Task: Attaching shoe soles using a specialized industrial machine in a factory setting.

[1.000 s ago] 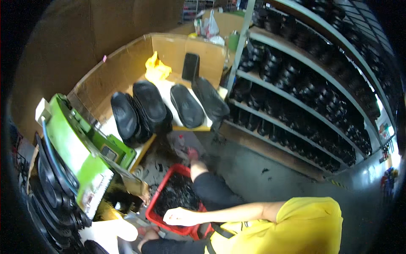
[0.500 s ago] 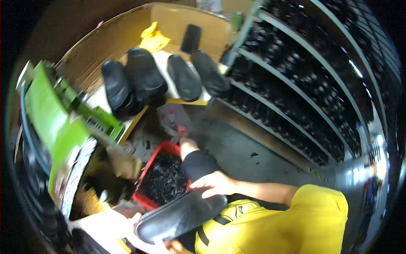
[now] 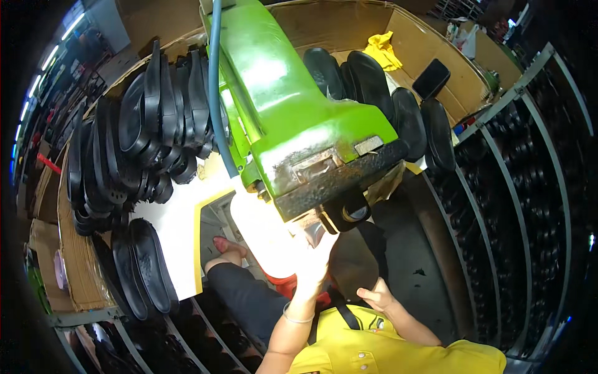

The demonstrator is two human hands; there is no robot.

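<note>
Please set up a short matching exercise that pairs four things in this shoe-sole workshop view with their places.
Things:
1. green machine
2. yellow cloth
3. left hand
4. right hand

Places:
A. raised to the underside of the machine's dark lower end
B. low, close to the yellow shirt, by a black sole
C. at the far end of the cardboard-walled table
D. in the middle of the picture, with a blue hose running along it

Pairs: 1-D, 2-C, 3-A, 4-B
</note>
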